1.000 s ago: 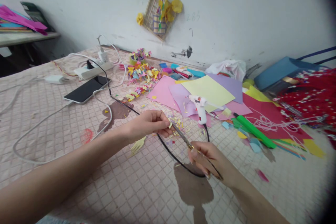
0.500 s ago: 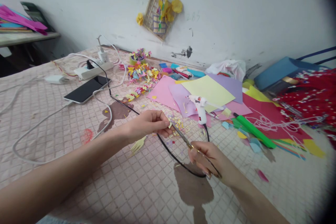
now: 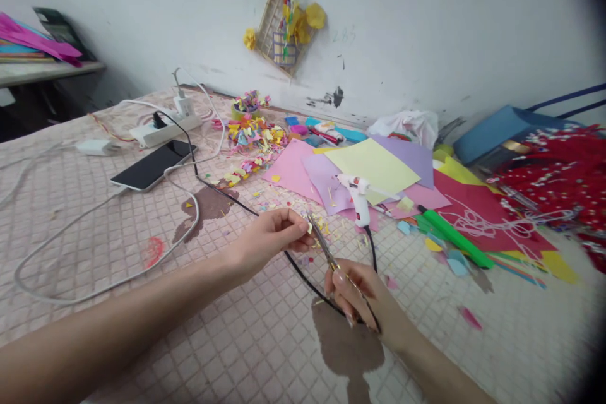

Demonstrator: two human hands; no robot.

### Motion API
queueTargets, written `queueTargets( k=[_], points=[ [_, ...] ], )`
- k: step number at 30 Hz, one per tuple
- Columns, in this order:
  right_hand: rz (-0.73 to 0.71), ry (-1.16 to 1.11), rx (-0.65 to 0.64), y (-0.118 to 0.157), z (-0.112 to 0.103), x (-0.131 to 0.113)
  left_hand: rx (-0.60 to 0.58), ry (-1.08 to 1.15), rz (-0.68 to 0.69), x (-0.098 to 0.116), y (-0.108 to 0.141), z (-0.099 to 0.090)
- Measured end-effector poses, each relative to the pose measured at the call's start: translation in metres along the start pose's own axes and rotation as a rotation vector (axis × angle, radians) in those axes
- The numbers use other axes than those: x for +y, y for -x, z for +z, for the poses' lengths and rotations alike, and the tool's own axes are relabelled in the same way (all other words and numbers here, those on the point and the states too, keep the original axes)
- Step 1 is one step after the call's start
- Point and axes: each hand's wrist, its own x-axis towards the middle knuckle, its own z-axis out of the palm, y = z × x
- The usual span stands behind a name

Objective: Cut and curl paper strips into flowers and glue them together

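My left hand [image 3: 273,237] pinches a tiny pale yellow piece of paper [image 3: 309,227] between thumb and fingertips. In my right hand [image 3: 362,293] is a pair of scissors [image 3: 323,245] with gold-coloured handles, its blades pointing up and left. The blade tips are right at the paper piece; whether they touch it is hard to tell. Below and behind the hands runs a black cable [image 3: 303,278]. Small paper clippings [image 3: 326,224] lie scattered just beyond the blades. A white glue gun [image 3: 358,199] rests beyond my right hand.
Coloured paper sheets [image 3: 374,161] lie behind the glue gun, with a green roll [image 3: 454,237] and white string [image 3: 502,224] to the right. A heap of cut paper shapes [image 3: 255,134], a phone [image 3: 154,165], a power strip [image 3: 165,129] and white cables occupy the left.
My right hand and the scissors have shifted slightly left, and the blades stand steeper. A pale yellow fringed paper strip below my left wrist is no longer visible. The view has shifted slightly.
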Motion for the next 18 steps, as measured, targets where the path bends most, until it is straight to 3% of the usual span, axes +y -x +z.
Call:
queueTargets(
  k=[14,18],
  points=[
    [0.000,-0.019,0.064,-0.001,0.002,-0.002,-0.018,-0.047,0.005,-0.003,0.003,0.006],
    [0.022,-0.008,0.015,-0.002,-0.007,0.001,0.041,-0.052,0.044,0.001,0.002,0.003]
  ],
)
